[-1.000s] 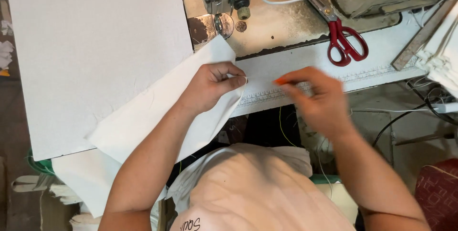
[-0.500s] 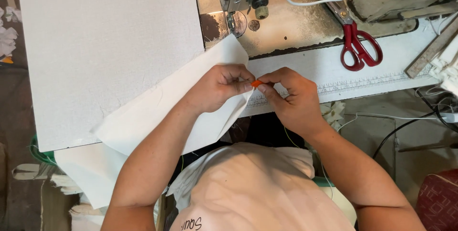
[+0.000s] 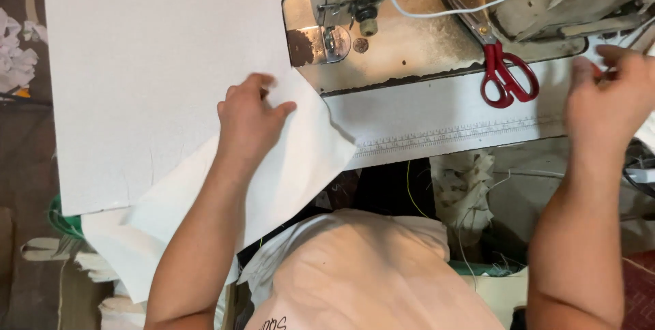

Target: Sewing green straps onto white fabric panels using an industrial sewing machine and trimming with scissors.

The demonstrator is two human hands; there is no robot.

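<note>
Left hand is pressing flat, fingers spread a bit, on the white fabric sheet, which is plain, smooth and draped off the near table edge. Right hand sits far right by the red scissors, can't tell what it's pinching.

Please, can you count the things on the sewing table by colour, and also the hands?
White: 3, the cloth, the board, the cable
Red: 1, the scissors
Metal grey: 1, the sewing machine
Hands: 2, left hand on the cloth, right hand
Total: 7
</note>
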